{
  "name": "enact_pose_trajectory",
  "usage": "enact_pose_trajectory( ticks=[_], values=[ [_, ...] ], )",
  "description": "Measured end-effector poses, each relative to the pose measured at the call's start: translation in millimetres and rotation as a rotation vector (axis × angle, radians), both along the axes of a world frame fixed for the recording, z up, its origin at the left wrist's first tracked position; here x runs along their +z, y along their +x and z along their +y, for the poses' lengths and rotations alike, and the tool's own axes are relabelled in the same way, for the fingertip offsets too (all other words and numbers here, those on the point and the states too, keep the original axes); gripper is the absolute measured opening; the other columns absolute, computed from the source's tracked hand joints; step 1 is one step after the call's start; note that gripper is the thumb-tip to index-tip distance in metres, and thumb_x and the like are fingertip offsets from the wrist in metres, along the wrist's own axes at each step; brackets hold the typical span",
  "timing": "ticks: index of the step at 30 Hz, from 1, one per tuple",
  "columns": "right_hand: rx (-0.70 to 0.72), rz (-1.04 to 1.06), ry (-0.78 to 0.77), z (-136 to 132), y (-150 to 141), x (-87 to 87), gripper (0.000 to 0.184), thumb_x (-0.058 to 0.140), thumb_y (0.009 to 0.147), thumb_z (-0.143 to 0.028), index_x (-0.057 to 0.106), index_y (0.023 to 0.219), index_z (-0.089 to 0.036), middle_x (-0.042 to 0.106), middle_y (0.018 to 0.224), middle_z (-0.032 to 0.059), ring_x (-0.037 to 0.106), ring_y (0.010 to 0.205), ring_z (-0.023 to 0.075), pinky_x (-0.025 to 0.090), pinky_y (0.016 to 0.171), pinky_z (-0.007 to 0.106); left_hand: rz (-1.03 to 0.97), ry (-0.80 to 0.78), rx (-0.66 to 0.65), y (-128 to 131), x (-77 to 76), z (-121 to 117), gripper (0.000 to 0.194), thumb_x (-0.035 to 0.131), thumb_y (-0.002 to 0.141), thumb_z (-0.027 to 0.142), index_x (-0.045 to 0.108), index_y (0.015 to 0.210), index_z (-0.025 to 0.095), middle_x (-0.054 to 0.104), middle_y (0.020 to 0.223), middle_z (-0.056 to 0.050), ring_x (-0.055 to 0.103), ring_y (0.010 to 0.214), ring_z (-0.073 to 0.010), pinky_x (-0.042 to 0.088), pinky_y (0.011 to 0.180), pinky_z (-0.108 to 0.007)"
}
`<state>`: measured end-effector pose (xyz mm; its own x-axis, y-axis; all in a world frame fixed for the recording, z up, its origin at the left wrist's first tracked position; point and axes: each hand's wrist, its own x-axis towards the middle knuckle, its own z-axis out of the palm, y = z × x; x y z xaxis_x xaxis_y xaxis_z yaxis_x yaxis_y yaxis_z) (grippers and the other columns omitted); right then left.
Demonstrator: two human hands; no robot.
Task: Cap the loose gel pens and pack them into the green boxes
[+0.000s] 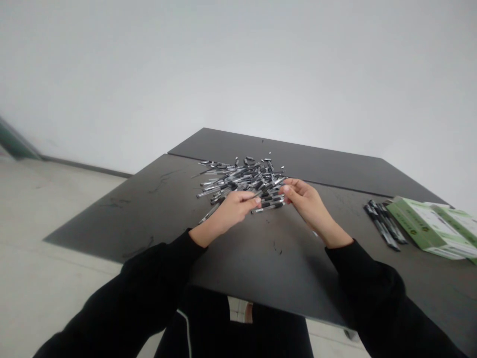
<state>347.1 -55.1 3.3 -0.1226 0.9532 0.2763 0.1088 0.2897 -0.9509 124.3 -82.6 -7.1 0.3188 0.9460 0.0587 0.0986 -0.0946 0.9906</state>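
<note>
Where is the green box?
In the head view, the green box sits on the right side of the dark table, just right of a bunch of black pens.

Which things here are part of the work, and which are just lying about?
Part of the work:
left hand
right hand
heap of black-and-silver pens

Lying about:
separate bunch of pens
green-and-white cardboard boxes
dark tabletop

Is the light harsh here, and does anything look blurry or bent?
In the head view, light on the plain white wall is soft, without glare; the heap of slim black-and-silver pens looks slightly grainy; the dark flat tabletop looks stretched and tilted.
</note>
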Motion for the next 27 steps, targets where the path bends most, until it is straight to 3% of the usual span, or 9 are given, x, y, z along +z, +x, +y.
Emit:
enact_pose_trajectory(
  ticks=[3, 6, 9, 12, 20, 27],
  values=[
    [-0.013, -0.18, 0.159, 19.0, -7.2, 8.1, 0.038, 0.074, 0.085, -0.045, 0.062, 0.112, -0.022, 0.061, 0.076, -0.0017, 0.049, 0.062, 0.0141, 0.04, 0.062, 0.03, -0.218, 0.016, 0.176, -12.3, 9.1, 7.9, 0.031, 0.058, 0.094, 0.038, 0.057, 0.071, 0.018, 0.027, 0.048, 0.01, 0.022, 0.039, -0.0054, 0.016, 0.041, -0.021],
    [0.075, -0.575, 0.379, 36.9, -30.5, 5.7, 0.014, 0.067, 0.087, -0.023, 0.071, 0.1, -0.02, 0.06, 0.087, 0.0042, 0.056, 0.079, 0.0191, 0.045, 0.078, 0.034, -0.401, 0.036, 0.31, -19.9, 13.5, 13.9, 0.032, 0.056, 0.096, 0.034, 0.055, 0.069, 0.017, 0.029, 0.052, 0.009, 0.021, 0.039, -0.0043, 0.014, 0.039, -0.019],
    [0.128, -0.938, 0.522, 51.6, -57.1, -5.6, 0.028, 0.058, 0.085, -0.007, 0.076, 0.105, -0.016, 0.061, 0.101, 0.0122, 0.057, 0.099, 0.0263, 0.044, 0.092, 0.04, -0.45, 0.025, 0.357, -20.0, 13.4, 16.2, 0.033, 0.052, 0.096, 0.029, 0.054, 0.066, 0.016, 0.031, 0.054, 0.009, 0.022, 0.038, -0.0034, 0.013, 0.038, -0.019],
    [0.12, -1.141, 0.543, 65.0, -71.5, -16.5, 0.036, 0.054, 0.087, -0.007, 0.076, 0.114, -0.015, 0.061, 0.112, 0.0158, 0.057, 0.104, 0.0293, 0.043, 0.094, 0.042, -0.422, 0.033, 0.356, -17.2, 12.7, 16.5, 0.034, 0.05, 0.097, 0.026, 0.054, 0.065, 0.015, 0.032, 0.054, 0.008, 0.024, 0.038, -0.0032, 0.014, 0.038, -0.019],
    [0.284, -1.176, 0.534, 94.8, -71.3, -26.3, 0.04, 0.052, 0.084, -0.002, 0.075, 0.115, -0.014, 0.066, 0.108, 0.0134, 0.062, 0.104, 0.0256, 0.046, 0.095, 0.035, -0.432, 0.069, 0.348, -17.5, 15.1, 16.6, 0.035, 0.051, 0.095, 0.03, 0.055, 0.064, 0.015, 0.035, 0.056, 0.007, 0.026, 0.042, -0.0042, 0.017, 0.043, -0.021],
    [0.302, -1.117, 0.599, 98.4, -70.4, -28.0, 0.021, 0.06, 0.089, -0.011, 0.077, 0.101, -0.014, 0.068, 0.104, 0.0129, 0.064, 0.1, 0.0249, 0.047, 0.093, 0.035, -0.389, 0.076, 0.326, -17.6, 13.1, 18.2, 0.035, 0.051, 0.094, 0.031, 0.055, 0.063, 0.016, 0.034, 0.056, 0.007, 0.026, 0.044, -0.005, 0.018, 0.045, -0.023]
  ],
)
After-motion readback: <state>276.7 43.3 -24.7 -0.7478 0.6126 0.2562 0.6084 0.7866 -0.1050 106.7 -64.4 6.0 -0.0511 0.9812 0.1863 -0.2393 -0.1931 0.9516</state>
